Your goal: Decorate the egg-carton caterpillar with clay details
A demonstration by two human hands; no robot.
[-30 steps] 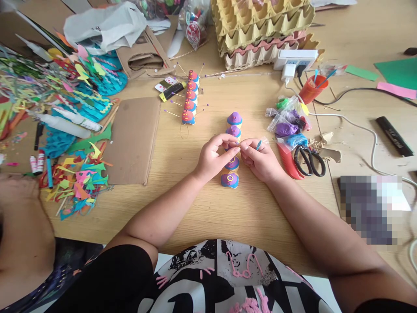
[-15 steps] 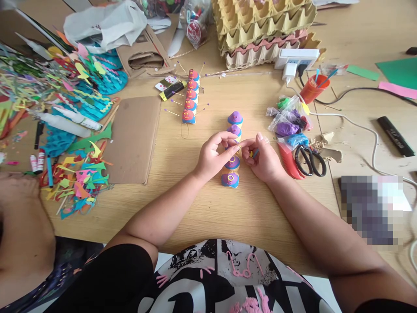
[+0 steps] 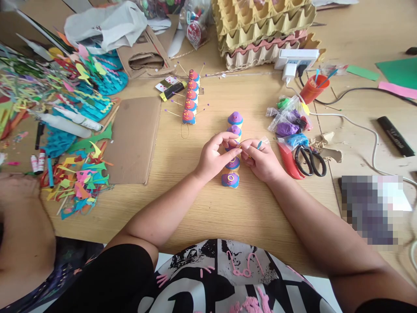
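Observation:
A row of purple and blue clay-covered cones (image 3: 230, 179) stands upright-pointed on the table, with yellow rings on the nearest ones. Over its middle, my left hand (image 3: 216, 154) has thumb and fingertips pinched close together, on something too small to make out. My right hand (image 3: 262, 161) meets it from the right, fingers curled round a small blue-tipped tool (image 3: 259, 144); a bit of yellow shows at its fingertips. Both hands hide the middle cones. Further back on the left is a finished-looking red and blue row (image 3: 190, 98) with pins sticking out.
Black-handled scissors (image 3: 310, 161), bagged clay (image 3: 288, 126) and a red cup (image 3: 314, 89) lie to the right. Egg trays (image 3: 263, 30) are stacked behind. Leftward are a cardboard sheet (image 3: 132, 141) and paper scraps (image 3: 83, 184). Another person's arm (image 3: 26, 234) is at the left edge.
My right hand's fingers have curled in and its thumb has lowered. The blue tip now shows above that hand. My left hand has barely moved.

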